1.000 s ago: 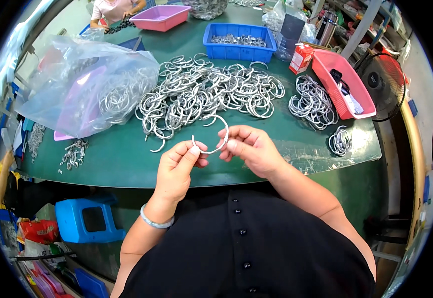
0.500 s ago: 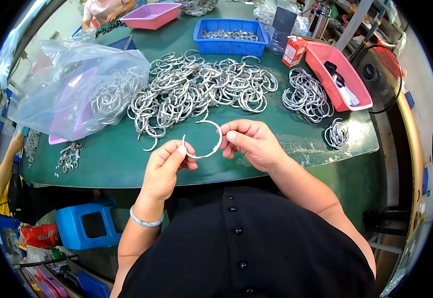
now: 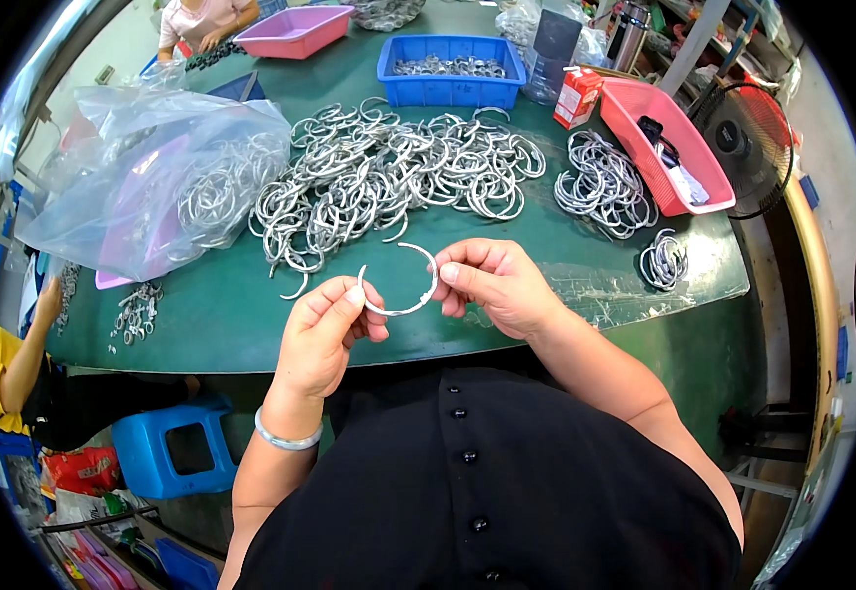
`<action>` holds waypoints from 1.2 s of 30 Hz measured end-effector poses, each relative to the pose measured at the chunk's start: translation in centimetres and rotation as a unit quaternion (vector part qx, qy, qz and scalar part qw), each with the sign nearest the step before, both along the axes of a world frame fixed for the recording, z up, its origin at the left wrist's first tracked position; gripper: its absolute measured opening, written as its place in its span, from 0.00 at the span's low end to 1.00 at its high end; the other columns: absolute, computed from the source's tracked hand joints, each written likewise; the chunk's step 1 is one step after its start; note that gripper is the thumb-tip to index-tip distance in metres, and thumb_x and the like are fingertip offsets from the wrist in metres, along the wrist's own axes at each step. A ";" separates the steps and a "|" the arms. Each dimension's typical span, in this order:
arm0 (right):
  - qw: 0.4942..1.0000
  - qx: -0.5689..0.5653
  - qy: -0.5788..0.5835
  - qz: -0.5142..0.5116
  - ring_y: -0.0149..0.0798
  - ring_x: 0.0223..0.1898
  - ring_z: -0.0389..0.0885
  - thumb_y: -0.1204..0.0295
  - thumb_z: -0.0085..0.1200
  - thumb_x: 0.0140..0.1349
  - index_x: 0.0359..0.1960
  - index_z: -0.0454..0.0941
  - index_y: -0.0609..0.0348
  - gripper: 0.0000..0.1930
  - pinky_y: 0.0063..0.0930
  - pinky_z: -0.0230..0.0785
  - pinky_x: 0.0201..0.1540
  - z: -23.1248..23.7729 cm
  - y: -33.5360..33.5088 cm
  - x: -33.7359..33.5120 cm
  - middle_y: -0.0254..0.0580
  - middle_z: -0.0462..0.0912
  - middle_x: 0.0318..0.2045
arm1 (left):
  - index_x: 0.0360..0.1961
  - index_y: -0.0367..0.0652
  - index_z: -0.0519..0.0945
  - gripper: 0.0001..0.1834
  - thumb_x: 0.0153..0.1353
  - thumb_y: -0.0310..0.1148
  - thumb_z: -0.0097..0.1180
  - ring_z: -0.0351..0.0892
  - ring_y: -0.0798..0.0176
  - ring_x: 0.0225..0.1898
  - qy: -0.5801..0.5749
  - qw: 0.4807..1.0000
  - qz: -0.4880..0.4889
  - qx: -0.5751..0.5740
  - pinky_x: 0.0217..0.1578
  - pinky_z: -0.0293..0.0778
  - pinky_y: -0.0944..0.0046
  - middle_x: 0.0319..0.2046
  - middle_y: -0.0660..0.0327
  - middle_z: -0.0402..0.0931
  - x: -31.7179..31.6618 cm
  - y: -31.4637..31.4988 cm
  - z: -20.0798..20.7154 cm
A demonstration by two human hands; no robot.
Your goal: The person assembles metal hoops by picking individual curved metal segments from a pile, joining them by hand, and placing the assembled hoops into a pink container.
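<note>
Left hand (image 3: 324,329) on C-shaped metal ring (image 3: 406,312)

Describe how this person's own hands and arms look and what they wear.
The left hand and right hand are ungloved, and no sleeves cover the forearms. A smooth, pale, rounded bangle circles the left wrist.

Ring pile (image 3: 389,172) blocking ahead, plastic bag (image 3: 153,177) leftward, bare tabletop (image 3: 570,270) rightward.
</note>
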State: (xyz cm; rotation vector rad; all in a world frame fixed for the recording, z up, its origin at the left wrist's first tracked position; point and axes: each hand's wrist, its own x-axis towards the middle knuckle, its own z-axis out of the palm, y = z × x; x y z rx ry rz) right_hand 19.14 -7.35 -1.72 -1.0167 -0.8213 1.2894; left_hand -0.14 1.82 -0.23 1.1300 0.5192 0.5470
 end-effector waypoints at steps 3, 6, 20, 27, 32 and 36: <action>1.000 -0.009 -0.006 0.000 0.25 0.22 0.74 0.71 0.51 0.57 0.33 0.74 0.64 0.08 0.17 0.67 0.26 -0.1 -0.2 0.0 0.35 0.77 0.24 | 0.29 0.38 0.73 0.11 0.62 0.33 0.43 0.71 0.71 0.25 -0.005 1.000 -0.002 -0.005 0.29 0.69 0.72 0.24 0.63 0.72 0.1 -0.2 0.0; 1.000 -0.019 -0.013 0.004 0.23 0.22 0.73 0.71 0.54 0.55 0.31 0.74 0.62 0.07 0.15 0.67 0.25 0.0 -0.2 0.0 0.34 0.77 0.23 | 0.28 0.38 0.73 0.11 0.61 0.33 0.43 0.71 0.70 0.24 -0.005 1.000 -0.006 0.001 0.28 0.69 0.72 0.24 0.62 0.72 0.1 -0.2 0.0; 1.000 -0.011 -0.015 0.013 0.25 0.23 0.74 0.74 0.53 0.55 0.31 0.73 0.63 0.05 0.17 0.69 0.27 -0.1 -0.4 -0.1 0.35 0.77 0.24 | 0.31 0.33 0.75 0.04 0.55 0.22 0.49 0.71 0.68 0.24 0.035 0.870 0.082 0.484 0.26 0.67 0.72 0.23 0.59 0.73 0.5 -1.5 1.2; 1.000 0.001 -0.008 0.017 0.27 0.25 0.76 0.75 0.52 0.56 0.33 0.74 0.63 0.06 0.19 0.69 0.28 -0.9 -0.6 -0.3 0.37 0.78 0.26 | 0.29 0.34 0.76 0.06 0.47 0.21 0.57 0.71 0.60 0.20 -0.001 0.788 0.113 0.605 0.21 0.67 0.67 0.21 0.56 0.73 1.2 -2.0 1.9; 1.000 0.025 -0.016 0.008 0.26 0.25 0.76 0.75 0.52 0.56 0.34 0.74 0.63 0.06 0.19 0.70 0.29 -0.9 -0.7 -0.4 0.37 0.79 0.27 | 0.28 0.35 0.77 0.07 0.45 0.22 0.59 0.71 0.60 0.19 -0.006 0.764 0.123 0.633 0.20 0.66 0.66 0.21 0.57 0.72 1.2 -2.0 2.0; 0.998 0.042 -0.035 -0.014 0.26 0.26 0.76 0.75 0.52 0.56 0.34 0.74 0.64 0.06 0.19 0.70 0.31 -0.9 -0.7 -0.5 0.37 0.79 0.27 | 0.29 0.35 0.77 0.07 0.45 0.23 0.59 0.70 0.61 0.20 -0.007 0.757 0.121 0.642 0.20 0.66 0.67 0.21 0.57 0.72 1.1 -1.9 2.1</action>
